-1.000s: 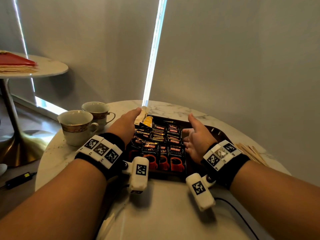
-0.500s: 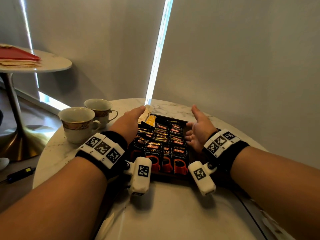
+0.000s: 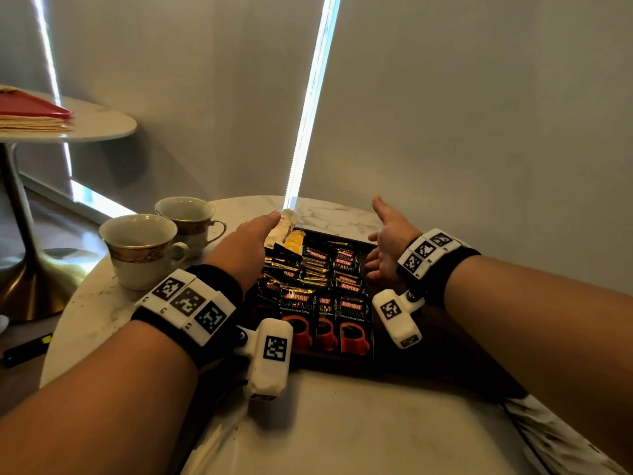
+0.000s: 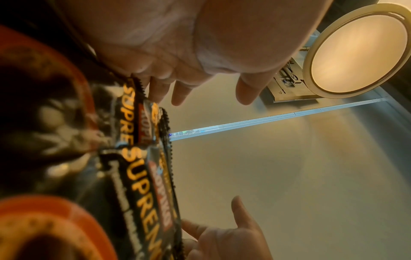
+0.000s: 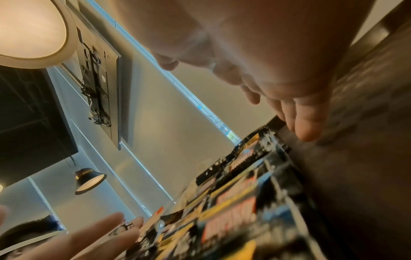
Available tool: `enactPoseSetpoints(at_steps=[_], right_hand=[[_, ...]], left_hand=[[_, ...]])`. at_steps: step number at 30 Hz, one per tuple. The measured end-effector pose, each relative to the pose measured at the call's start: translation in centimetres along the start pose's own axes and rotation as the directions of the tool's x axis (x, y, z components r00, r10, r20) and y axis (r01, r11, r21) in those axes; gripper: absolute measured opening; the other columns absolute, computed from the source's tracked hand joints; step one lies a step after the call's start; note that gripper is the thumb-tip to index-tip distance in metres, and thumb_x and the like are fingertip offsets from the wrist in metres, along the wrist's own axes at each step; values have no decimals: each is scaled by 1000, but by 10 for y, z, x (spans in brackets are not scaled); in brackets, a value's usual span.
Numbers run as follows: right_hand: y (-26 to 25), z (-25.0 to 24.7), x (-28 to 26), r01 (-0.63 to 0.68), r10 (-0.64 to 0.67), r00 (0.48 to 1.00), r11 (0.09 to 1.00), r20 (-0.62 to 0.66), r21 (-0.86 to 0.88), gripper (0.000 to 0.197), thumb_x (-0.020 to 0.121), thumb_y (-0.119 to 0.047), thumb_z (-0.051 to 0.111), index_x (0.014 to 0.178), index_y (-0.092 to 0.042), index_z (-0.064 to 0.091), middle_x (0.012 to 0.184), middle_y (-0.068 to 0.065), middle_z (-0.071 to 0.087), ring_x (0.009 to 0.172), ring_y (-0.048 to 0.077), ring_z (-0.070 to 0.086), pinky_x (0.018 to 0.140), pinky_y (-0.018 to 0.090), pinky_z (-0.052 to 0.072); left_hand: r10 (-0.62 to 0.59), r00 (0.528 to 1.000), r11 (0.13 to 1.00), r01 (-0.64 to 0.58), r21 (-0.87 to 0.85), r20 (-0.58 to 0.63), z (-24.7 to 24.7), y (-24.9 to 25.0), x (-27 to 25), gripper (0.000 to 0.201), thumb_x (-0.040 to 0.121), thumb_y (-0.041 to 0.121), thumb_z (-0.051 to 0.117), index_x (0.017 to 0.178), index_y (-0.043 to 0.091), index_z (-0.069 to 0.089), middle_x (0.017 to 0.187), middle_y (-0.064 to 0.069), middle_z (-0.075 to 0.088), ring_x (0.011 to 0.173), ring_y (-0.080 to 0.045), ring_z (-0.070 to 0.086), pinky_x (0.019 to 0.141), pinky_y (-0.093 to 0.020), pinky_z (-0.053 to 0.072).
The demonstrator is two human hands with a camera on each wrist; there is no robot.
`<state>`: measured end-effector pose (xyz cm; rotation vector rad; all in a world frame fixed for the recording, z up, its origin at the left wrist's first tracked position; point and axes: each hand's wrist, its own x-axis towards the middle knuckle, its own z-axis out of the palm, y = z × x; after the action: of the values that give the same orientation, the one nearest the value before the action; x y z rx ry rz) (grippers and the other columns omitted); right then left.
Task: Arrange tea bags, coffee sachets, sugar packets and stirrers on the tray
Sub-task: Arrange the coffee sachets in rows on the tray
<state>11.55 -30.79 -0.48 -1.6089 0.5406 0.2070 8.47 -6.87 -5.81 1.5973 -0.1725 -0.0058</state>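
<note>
Currently: tray (image 3: 371,341) w/ coffee sachets (image 3: 325,303), rows running front-to-back, sits between both hands. Left hand (image 3: 245,248) flat along left edge, right hand (image 3: 388,241) at right; both relaxed, grasping nothing. Right side bare.

Pretty tight around the tray (image 3: 371,351), open out front

Packed wall to wall with coffee sachets (image 3: 320,296), so no gap to reach down between them, only over the top. Left hand (image 3: 245,250) flat along the tray's left side, right hand (image 3: 388,243) spread at the right side, blocking both flanks. Two cups (image 3: 144,250) just left of the left hand, so little room to swing out that way. Bare marble table (image 3: 342,426) near, in front of the tray, wide open. Thin strip of table (image 3: 334,214) free at the far edge, then straight into the wall (image 3: 462,114).
</note>
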Motion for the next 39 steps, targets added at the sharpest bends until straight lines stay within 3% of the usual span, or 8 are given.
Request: enactPoseSetpoints(at_steps=[6, 9, 12, 19, 23, 28, 35, 39], right_hand=[[-10, 7, 5, -20, 20, 1000, 996, 2, -84, 113, 72, -90, 43, 153, -13, 26, 153, 32, 28, 133, 50, 37, 99, 59, 40], [-13, 6, 4, -11, 11, 1000, 997, 1, -71, 106, 77, -87, 42, 150, -12, 32, 147, 32, 35, 107, 49, 51, 85, 56, 45], [-13, 6, -2, 10, -9, 1000, 999, 15, -53, 103, 81, -84, 40, 151, -9, 29, 140, 28, 41, 76, 38, 51, 66, 48, 45], [-7, 7, -1, 23, -31, 995, 996, 90, 82, 112, 79, -84, 44, 156, -7, 16, 158, 29, 18, 140, 45, 31, 74, 49, 44], [-7, 8, -2, 38, -46, 994, 996, 100, 77, 112, 79, -85, 42, 155, -6, 20, 155, 29, 27, 129, 41, 42, 68, 49, 48], [-10, -1, -1, 23, -25, 999, 999, 45, 31, 116, 75, -91, 34, 155, -8, 21, 159, 29, 16, 146, 46, 19, 114, 59, 23], [5, -6, -43, -120, 122, 992, 992, 37, -42, 113, 77, -91, 22, 156, -10, 20, 160, 28, 12, 148, 46, 13, 116, 63, 16], [26, -2, -64, -106, 110, 992, 993, 70, -55, 109, 80, -88, 24, 154, -8, 22, 153, 29, 29, 144, 44, 23, 114, 62, 20]], left_hand=[[2, 1000, 1000, -2, -1, 7, 2, 4, -6, 56, 59, 87, 47, 97, 46, 57, 144, -2, 56, 136, -25, 50, 115, -50, 38], [-15, 1000, 999, 15, -31, -13, 2, 4, -4, 32, 83, 72, 52, 96, 43, 57, 132, 2, 59, 129, -23, 54, 114, -49, 39], [-12, 1000, 1000, 12, -9, -9, 2, 5, -5, 38, 75, 74, 48, 94, 43, 56, 128, 5, 57, 134, -26, 52, 114, -50, 39], [-31, 1000, 999, 31, -10, -2, 2, 7, -10, 51, 62, 84, 48, 93, 45, 58, 128, 4, 59, 132, -26, 54, 113, -51, 40], [-31, 1000, 999, 31, 16, -4, 2, 9, -12, 56, 55, 87, 45, 92, 46, 56, 135, 2, 58, 135, -27, 51, 114, -52, 38], [-55, 998, 998, 54, -10, -23, 3, 11, -12, 75, 50, 87, 47, 110, 43, 55, 147, -3, 54, 136, -27, 50, 114, -53, 39], [-58, 998, 998, 58, 5, -23, 3, 12, -13, 68, 67, 82, 50, 119, 40, 59, 143, -1, 55, 137, -27, 48, 115, -52, 38], [-59, 998, 998, 59, 13, -8, 1, 2, -5, 96, 39, 100, 56, 118, 45, 60, 147, 0, 54, 137, -26, 49, 114, -52, 38]])
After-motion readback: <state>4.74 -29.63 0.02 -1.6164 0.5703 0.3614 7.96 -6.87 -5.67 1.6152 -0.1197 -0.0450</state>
